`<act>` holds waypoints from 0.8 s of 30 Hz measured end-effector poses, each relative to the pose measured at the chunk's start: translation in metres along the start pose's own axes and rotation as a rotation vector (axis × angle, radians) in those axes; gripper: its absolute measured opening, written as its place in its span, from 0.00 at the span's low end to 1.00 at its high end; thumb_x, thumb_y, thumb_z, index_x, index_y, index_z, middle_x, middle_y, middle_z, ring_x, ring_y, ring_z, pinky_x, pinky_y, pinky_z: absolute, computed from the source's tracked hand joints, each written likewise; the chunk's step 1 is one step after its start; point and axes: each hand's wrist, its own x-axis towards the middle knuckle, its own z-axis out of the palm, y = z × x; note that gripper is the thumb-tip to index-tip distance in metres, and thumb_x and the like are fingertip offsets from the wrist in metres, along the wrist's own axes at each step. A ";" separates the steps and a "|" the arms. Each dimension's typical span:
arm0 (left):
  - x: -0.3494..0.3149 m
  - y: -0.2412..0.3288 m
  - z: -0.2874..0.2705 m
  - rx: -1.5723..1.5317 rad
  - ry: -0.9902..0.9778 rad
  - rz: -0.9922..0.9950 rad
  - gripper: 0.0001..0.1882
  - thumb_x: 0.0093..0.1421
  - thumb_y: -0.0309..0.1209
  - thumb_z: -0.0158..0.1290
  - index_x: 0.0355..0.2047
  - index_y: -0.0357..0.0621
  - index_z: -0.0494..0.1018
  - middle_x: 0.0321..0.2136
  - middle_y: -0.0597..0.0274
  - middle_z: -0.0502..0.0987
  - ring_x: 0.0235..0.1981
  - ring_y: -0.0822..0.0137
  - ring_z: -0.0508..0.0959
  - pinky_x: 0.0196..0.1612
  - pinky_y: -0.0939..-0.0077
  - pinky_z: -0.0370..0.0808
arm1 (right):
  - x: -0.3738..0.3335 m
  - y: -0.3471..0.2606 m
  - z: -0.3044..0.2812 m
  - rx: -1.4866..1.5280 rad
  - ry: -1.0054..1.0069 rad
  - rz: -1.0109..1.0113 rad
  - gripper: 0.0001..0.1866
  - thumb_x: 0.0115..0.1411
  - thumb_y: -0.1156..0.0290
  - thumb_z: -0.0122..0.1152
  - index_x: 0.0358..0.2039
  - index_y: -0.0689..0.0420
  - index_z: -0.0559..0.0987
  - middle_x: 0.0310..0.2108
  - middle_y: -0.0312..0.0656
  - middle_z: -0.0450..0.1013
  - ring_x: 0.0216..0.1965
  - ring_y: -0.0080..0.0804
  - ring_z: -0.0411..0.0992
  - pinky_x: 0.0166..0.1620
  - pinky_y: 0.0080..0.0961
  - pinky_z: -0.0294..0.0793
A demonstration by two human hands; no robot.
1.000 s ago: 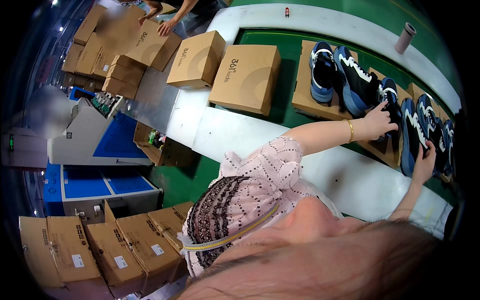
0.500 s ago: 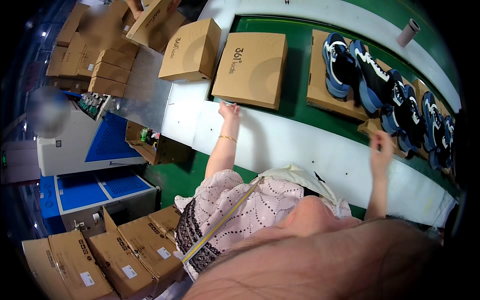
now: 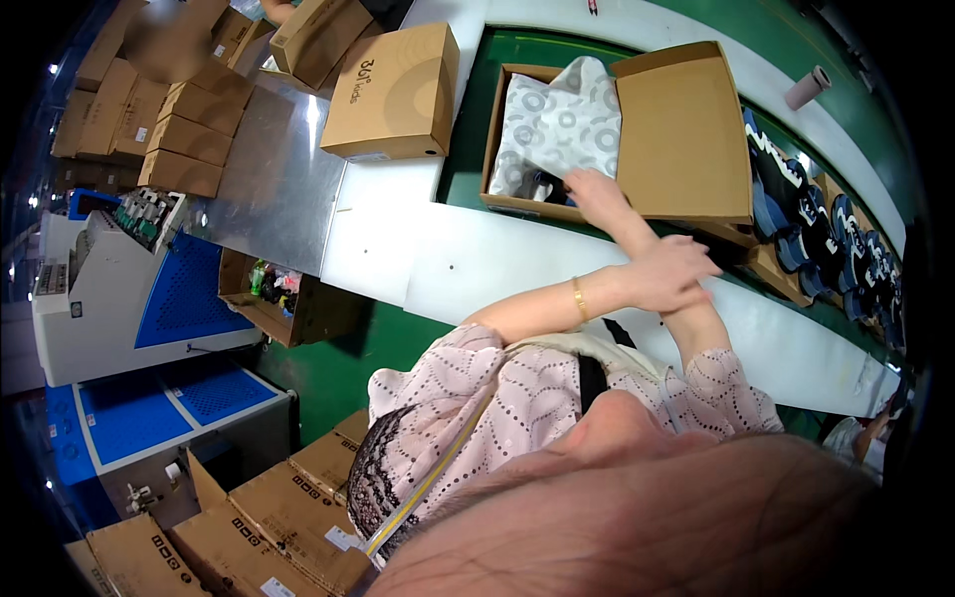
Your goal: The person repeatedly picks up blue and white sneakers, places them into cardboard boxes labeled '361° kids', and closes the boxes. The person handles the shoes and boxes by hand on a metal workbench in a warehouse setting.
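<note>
A brown cardboard shoebox point(image 3: 489, 144) stands on the green conveyor with its lid point(image 3: 681, 134) folded out to the right. Patterned white wrapping paper point(image 3: 557, 114) covers most of what is inside; a dark shoe point(image 3: 542, 186) partly shows at the near edge. My right hand point(image 3: 597, 196) reaches over the near side of the box, fingers closed at the paper's lower edge. Crossing above my right forearm, my left hand point(image 3: 671, 274) has its fingers stretched out to the right and holds nothing.
A closed shoebox point(image 3: 393, 95) stands to the left, near a metal table point(image 3: 284, 169). Several black, white and blue sneakers point(image 3: 786, 189) line the right side. Another person's hand point(image 3: 279, 10) is beside boxes at the far left. A white ledge point(image 3: 487, 259) runs before me.
Where a closed shoebox stood before me, an open one with paper inside now stands. My right hand has come left to it; my left hand has moved right, across my right arm.
</note>
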 end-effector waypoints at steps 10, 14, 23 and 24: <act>-0.154 -0.164 -0.120 0.695 -0.075 -0.645 0.08 0.52 0.29 0.50 0.33 0.44 0.73 0.35 0.54 0.73 0.38 0.53 0.72 0.38 0.61 0.71 | 0.056 0.022 0.054 -0.675 -0.663 -0.027 0.07 0.51 0.68 0.55 0.31 0.48 0.78 0.36 0.36 0.74 0.36 0.34 0.74 0.36 0.33 0.72; -0.132 -0.172 -0.129 0.842 -0.102 -0.532 0.20 0.52 0.30 0.52 0.48 0.49 0.68 0.52 0.54 0.63 0.47 0.54 0.68 0.43 0.66 0.71 | 0.055 0.021 -0.012 -0.685 -0.411 0.094 0.10 0.45 0.66 0.62 0.31 0.51 0.78 0.29 0.36 0.71 0.34 0.34 0.73 0.34 0.34 0.71; -0.099 -0.197 -0.130 1.076 -0.543 -0.292 0.14 0.50 0.32 0.51 0.39 0.54 0.73 0.44 0.59 0.68 0.47 0.58 0.68 0.40 0.61 0.71 | -0.021 0.007 -0.153 0.832 0.603 0.654 0.15 0.54 0.63 0.63 0.39 0.56 0.75 0.25 0.32 0.68 0.16 0.14 0.60 0.17 0.10 0.56; -0.100 -0.200 -0.135 0.983 -0.523 -0.260 0.12 0.48 0.30 0.52 0.36 0.53 0.74 0.42 0.59 0.69 0.45 0.58 0.69 0.39 0.63 0.72 | -0.035 0.001 -0.161 0.955 0.679 0.648 0.16 0.55 0.63 0.62 0.41 0.57 0.74 0.25 0.30 0.67 0.15 0.10 0.57 0.16 0.07 0.51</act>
